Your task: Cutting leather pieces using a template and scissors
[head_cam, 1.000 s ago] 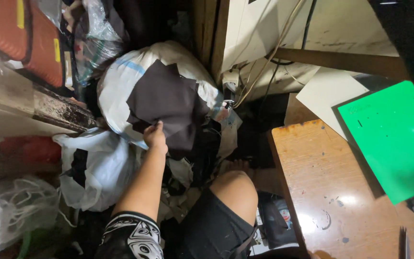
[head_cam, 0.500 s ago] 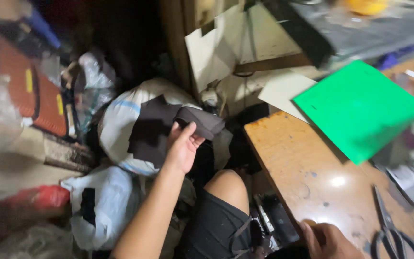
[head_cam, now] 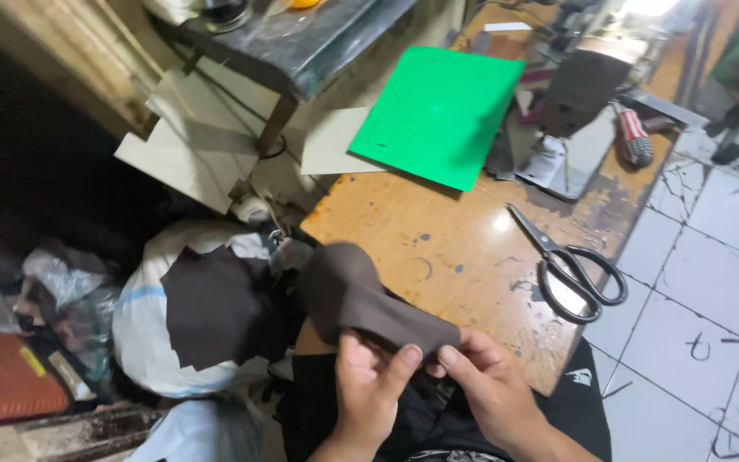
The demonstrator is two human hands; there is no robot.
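Head camera, looking down: nearest to us, at six o'clock, our left hand (head_cam: 369,389) and right hand (head_cam: 487,385) meet over our lap, each closed in a pinch on the near edge of a dark brown piece of leather (head_cam: 361,299). The left thumb lies on top of the piece, and the right fingertips (head_cam: 448,355) press it from the other side. The leather rises from our fingers toward eleven o'clock and folds over, its far end hanging just beside the near corner of the wooden worktable (head_cam: 455,248).

At nine o'clock from the hands, a white sack (head_cam: 143,329) sits on the floor with more dark brown leather scraps (head_cam: 215,308) spilling out of its mouth. At two o'clock, black-handled scissors (head_cam: 570,269) lie flat on the table, blades pointing away from us, well apart from our hands.

Farther off, at twelve o'clock, a green sheet (head_cam: 442,111) rests on the tabletop, overlapping a pale card sheet (head_cam: 331,145) at its left edge. At one o'clock beyond it stands a sewing machine (head_cam: 588,85). White floor tiles (head_cam: 712,282) run along the right, at three o'clock.
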